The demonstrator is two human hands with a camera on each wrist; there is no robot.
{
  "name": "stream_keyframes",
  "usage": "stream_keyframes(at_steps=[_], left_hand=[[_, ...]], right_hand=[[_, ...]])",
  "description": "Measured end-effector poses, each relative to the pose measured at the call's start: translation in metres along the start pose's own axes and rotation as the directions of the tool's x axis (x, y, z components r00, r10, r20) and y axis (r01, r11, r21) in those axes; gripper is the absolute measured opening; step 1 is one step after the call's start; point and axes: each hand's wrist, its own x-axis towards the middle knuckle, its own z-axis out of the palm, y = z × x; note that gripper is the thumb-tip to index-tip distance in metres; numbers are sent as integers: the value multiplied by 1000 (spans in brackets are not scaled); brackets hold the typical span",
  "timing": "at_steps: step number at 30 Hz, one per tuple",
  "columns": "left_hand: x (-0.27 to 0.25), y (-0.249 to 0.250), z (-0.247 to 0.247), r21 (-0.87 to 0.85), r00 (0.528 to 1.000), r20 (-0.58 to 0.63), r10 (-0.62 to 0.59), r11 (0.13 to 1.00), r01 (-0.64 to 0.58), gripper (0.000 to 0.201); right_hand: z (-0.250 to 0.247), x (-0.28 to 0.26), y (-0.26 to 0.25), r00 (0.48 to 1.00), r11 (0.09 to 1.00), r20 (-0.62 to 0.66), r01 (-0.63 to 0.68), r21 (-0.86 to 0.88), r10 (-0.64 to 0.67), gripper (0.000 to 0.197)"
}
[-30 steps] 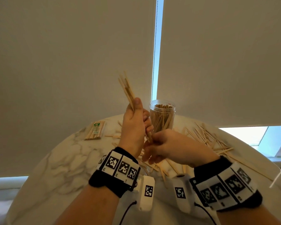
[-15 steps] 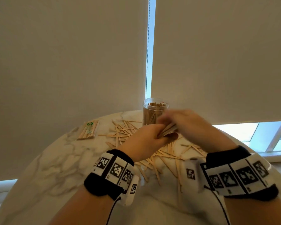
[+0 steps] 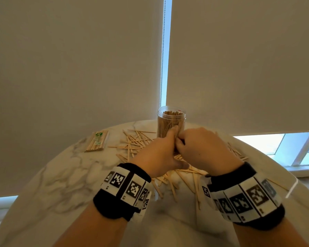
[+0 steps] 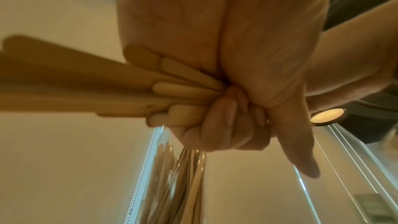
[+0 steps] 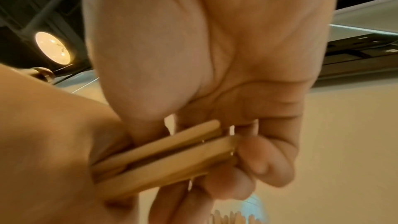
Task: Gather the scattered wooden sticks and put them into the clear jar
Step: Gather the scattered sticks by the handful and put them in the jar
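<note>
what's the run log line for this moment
left hand: grips stick bundle | right hand: pinches same bundle | clear jar: upright, part-filled | loose sticks: on table

In the head view, the left hand and right hand are covering the bundle of sticks and the clear jar's lower wall at 12 o'clock. The bundle is running off the left wrist view's 9 o'clock edge, blurring there.

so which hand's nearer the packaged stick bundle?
Left. The left hand sits right of the packaged stick bundle, loose sticks between; the right hand is farther right, beyond the left.
</note>
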Motion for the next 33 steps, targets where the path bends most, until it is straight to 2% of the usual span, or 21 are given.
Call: stream_keyframes(at_steps=[3,5,8,10,12,13,14,15,16,17,18,19,20,21,24,26,28,29,30,33], left_hand=[[3,-1,-3,11,1000,5,-18,1000,18,120],[3,-3,-8,-22,1000,-3,-6,1000,6,118],[-1,-2,-17,-82,999,34,22,996,-19,111],[-5,-2,-24,-150,1000,12,26,988,-24,112],[-7,-2,-35,-203,996,-88,-28,979,10,106],[-7,-4,-40,-249,980,-183,-77,968,30,98],[-6,-6,-45,-314,942,-305,-137,949,36,88],[-4,-7,-49,-414,884,-415,-217,910,29,76],[-3,-6,-51,-553,829,-459,-320,833,15,68],[-2,-2,-50,-703,809,-419,-412,711,-2,64],[-3,6,-47,-826,825,-331,-458,564,-19,62],[-4,14,-43,-902,859,-244,-450,431,-31,61],[-6,23,-38,-936,891,-187,-414,349,-34,61],[-7,30,-34,-946,908,-165,-384,323,-36,61],[-6,34,-30,-943,901,-176,-396,330,-39,62],[-5,26,-35,-914,885,-204,-419,405,-18,53],[-3,17,-40,-865,851,-293,-437,501,-41,39],[-3,15,-41,-852,833,-327,-447,520,-56,36],[-3,16,-40,-849,834,-326,-445,527,-50,36],[-2,20,-28,-828,900,-228,-372,561,22,45]], right_hand=[[2,0,-7,997,996,9,82,-30,-82,37],[5,1,-9,994,991,-41,97,-88,-101,45],[9,6,-2,996,997,-56,62,-49,-64,48],[8,8,9,1000,999,-26,3,-46,-4,49],[1,8,24,995,995,-49,-87,-40,85,51],[-5,7,32,986,988,-70,-150,30,152,52],[-11,6,38,974,972,-83,-201,119,211,53],[-16,5,42,966,957,-102,-217,194,239,53],[-21,3,44,962,947,-127,-206,246,242,53],[-24,3,42,961,940,-144,-187,285,234,53],[-25,3,37,964,937,-155,-162,309,217,53],[-24,2,29,966,936,-160,-142,323,202,54],[-22,2,21,969,938,-159,-131,321,189,54],[-19,1,14,972,946,-162,-116,304,171,54],[-11,1,0,980,954,-146,-88,287,134,55],[-11,2,-1,985,941,-115,-82,328,125,55],[-12,2,3,984,943,-122,-87,320,132,54],[-12,3,5,980,945,-139,-97,312,146,54],[-12,3,7,975,944,-151,-110,311,164,53],[-9,3,8,967,954,-170,-141,265,190,53]])
